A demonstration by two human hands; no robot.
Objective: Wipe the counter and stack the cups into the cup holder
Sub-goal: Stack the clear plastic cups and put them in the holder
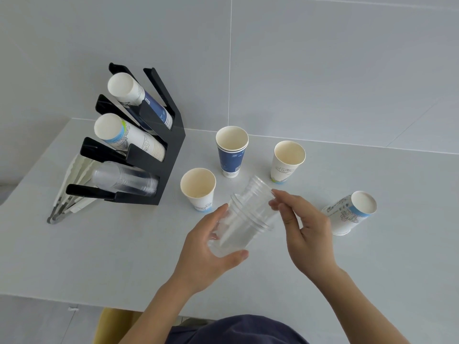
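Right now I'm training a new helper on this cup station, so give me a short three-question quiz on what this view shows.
1. True or false: the paper cup at the far right stands upright.
2. Which row of the black cup holder holds clear cups? A) top B) middle C) bottom
3. What does the left hand hold, and what is the right hand doing?

Key
1. False; it lies on its side on the counter.
2. C; the holder's clear cups fill the bottom row.
3. The left hand grips the nested clear plastic cups; the right hand's fingertips touch the inner cup's rim.
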